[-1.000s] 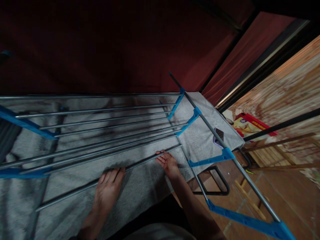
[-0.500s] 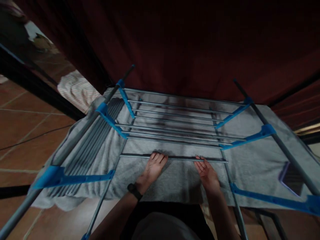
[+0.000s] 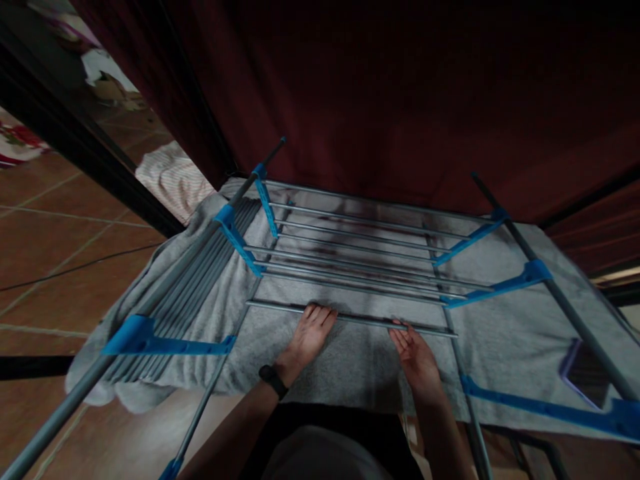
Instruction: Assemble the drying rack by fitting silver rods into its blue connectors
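- One drying rack (image 3: 565, 303) fills the view: grey metal tubes joined by blue plastic brackets (image 3: 500, 288), with at least six brackets showing, three on each long side.
- Seven cross rods (image 3: 360, 283) span the rack's middle section. More rods lie packed together on its left wing, too close to count.
- One towel (image 3: 350, 363) lies spread flat along the rack's whole length, beneath the cross rods. It is pale grey with a short, nubby pile. It looks smooth in the middle, and its left end sags off the rack in a soft fold.
- Two hands are at the rack's near edge, both resting on the towel.
- The left hand (image 3: 307, 333) lies palm down with its fingers straight and close together, the tips at the front rod (image 3: 360, 319). It grips nothing.
- The right hand (image 3: 415, 350) is open too, with the palm turned partly inward and the fingers extended to the same rod. It holds nothing. Whether the fingertips press the rod cannot be told.
- One black wristwatch (image 3: 273, 381) sits on the left wrist.
- One phone (image 3: 583, 373) in a purple case lies on the towel at the rack's right end.
- One dark red curtain (image 3: 400, 100) hangs behind the rack.
- The tiled floor (image 3: 60, 267) lies left of the rack, and one striped cloth (image 3: 170, 177) lies beyond its far-left corner.
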### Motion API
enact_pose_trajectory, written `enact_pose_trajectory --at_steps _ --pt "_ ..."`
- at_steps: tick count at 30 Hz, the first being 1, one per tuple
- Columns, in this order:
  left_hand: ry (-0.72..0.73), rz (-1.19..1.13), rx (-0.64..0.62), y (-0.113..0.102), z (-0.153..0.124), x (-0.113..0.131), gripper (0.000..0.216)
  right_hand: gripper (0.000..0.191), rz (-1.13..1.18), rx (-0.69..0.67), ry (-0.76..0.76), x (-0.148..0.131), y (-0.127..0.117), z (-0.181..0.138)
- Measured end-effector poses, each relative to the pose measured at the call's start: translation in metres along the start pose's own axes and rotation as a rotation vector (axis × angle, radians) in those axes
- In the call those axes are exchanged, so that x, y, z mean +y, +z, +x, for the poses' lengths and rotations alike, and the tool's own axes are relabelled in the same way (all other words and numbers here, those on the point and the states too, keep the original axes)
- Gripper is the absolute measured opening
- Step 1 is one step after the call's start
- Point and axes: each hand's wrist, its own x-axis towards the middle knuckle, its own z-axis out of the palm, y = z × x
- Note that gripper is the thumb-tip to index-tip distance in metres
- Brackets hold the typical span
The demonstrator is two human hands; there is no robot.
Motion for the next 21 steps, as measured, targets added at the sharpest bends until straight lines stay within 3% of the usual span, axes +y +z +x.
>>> enact_pose_trajectory --at_steps 14,21 --pt "0.097 0.017 0.15 -0.001 0.004 -0.015 0.033 0.026 0.105 -0.026 -0.104 -0.017 0.03 -0.02" --pt "-0.008 -0.037 0.189 -0.008 0.001 -0.025 0.031 0.024 0.142 -0.026 -0.175 -0.041 0.039 -0.026"
